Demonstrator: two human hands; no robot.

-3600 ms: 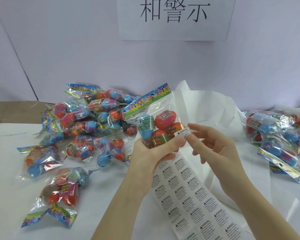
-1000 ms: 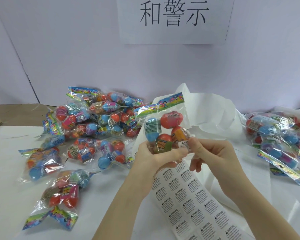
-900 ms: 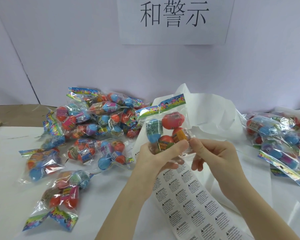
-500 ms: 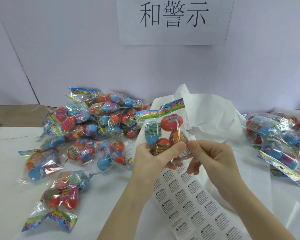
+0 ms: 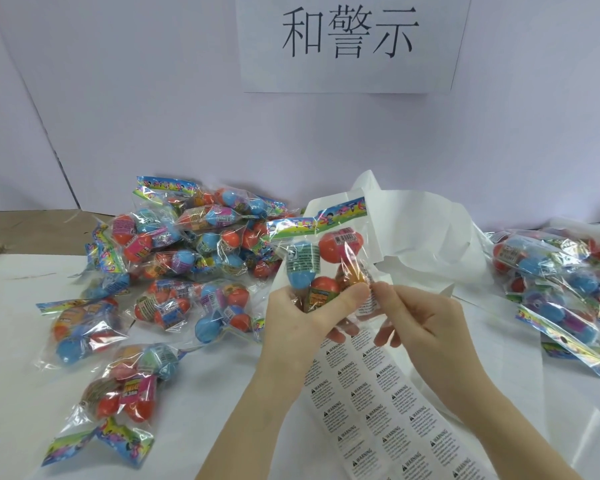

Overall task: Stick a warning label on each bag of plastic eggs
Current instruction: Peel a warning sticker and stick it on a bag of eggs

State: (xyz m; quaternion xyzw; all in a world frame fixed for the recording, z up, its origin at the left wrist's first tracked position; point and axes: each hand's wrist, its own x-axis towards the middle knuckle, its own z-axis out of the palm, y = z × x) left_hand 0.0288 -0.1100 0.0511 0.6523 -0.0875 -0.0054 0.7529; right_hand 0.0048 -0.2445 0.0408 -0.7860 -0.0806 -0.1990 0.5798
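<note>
1. A heap of clear plastic bags of coloured plastic eggs [image 5: 174, 271] lay on the left part of the white tabletop [image 5: 21, 393], some stacked against one another, with one bag [image 5: 118, 403] apart at the near edge.
2. The left hand [image 5: 302, 317] held up a clear bag of blue, red and orange plastic eggs with a rainbow header card [image 5: 321, 258]; its fingers were curled round the bag's lower part and the thumb lay across the front.
3. A small white warning label [image 5: 368, 301] sat on the bag's lower right face, just beside that thumb.
4. The right hand [image 5: 420, 327] met the bag at the label, its fingers narrowed to a pinch on the bag's lower right edge.
5. Below both hands a white sheet of printed warning labels [image 5: 378, 403] ran down to the bottom edge.
6. Crumpled white paper [image 5: 423, 233] rose behind the hands.
7. A second pile of egg bags [image 5: 561, 289] lay at the right.
</note>
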